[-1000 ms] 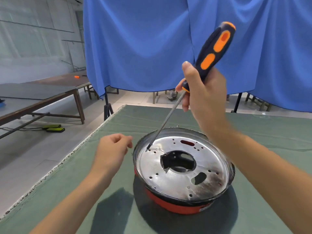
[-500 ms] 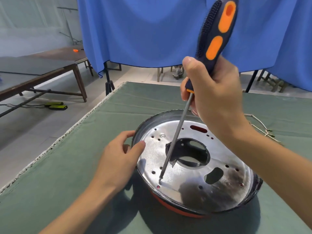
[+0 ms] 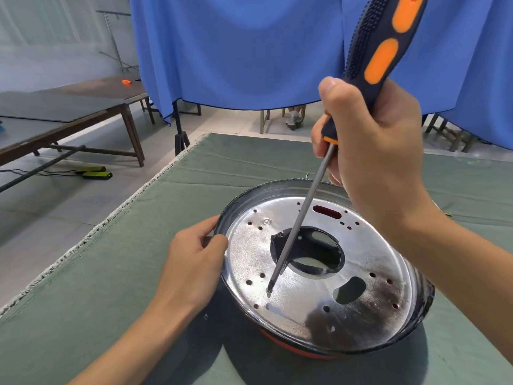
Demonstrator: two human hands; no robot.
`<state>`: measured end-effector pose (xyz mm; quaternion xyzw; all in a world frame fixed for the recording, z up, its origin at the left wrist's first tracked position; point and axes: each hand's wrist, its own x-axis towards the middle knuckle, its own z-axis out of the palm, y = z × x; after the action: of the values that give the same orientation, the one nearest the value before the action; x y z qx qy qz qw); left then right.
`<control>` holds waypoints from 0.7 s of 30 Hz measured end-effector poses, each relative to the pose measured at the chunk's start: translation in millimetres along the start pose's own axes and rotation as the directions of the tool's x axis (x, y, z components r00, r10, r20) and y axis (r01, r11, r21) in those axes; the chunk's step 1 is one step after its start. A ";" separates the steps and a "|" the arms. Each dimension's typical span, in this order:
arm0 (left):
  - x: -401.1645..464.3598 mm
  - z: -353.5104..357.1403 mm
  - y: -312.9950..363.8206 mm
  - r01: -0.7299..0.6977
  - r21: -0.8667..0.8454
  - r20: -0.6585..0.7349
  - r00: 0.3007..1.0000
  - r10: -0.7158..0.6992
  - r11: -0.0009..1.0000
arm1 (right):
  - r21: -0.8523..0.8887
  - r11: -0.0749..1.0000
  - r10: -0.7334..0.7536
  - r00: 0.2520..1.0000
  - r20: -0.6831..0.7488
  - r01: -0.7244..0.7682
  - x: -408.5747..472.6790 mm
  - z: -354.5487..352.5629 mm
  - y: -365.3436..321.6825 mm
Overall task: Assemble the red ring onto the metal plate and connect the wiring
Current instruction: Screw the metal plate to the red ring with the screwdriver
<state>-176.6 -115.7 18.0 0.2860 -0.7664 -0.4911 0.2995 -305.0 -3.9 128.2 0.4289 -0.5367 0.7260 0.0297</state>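
Your right hand (image 3: 372, 151) gripped the black-and-orange screwdriver (image 3: 374, 51), shaft slanted down-left, tip set on a screw (image 3: 268, 292) in the plate (image 3: 369, 254). The plate was shiny, round, with many small holes and a large central opening, and sat on the red ring (image 3: 288, 346), of which only a sliver showed at the near edge. Your left hand (image 3: 194, 262) held the plate's left rim. All of this sat on a green mat (image 3: 111, 273). A blue curtain (image 3: 236, 51) hung behind, with a wooden table (image 3: 69, 112) at far left.

Shiny metal plate (image 3: 302, 309); matt cloth (image 3: 116, 273)
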 end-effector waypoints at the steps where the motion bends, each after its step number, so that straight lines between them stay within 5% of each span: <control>1: 0.0 -0.4 0.5 0.000 -0.002 -0.005 1.000 0.000 1.000 | 0.004 1.000 0.005 1.000 -0.001 -0.005 -0.2 -0.1 0.5; 21: -0.9 7.0 -4.4 -0.046 0.027 -0.005 0.999 0.046 0.999 | 0.032 0.998 0.061 0.998 -0.018 -0.061 -3.5 0.1 3.8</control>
<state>-180.5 -112.5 11.4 0.2736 -0.7786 -0.4728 0.3089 -304.7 -4.2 123.1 0.4057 -0.5376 0.7392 0.0059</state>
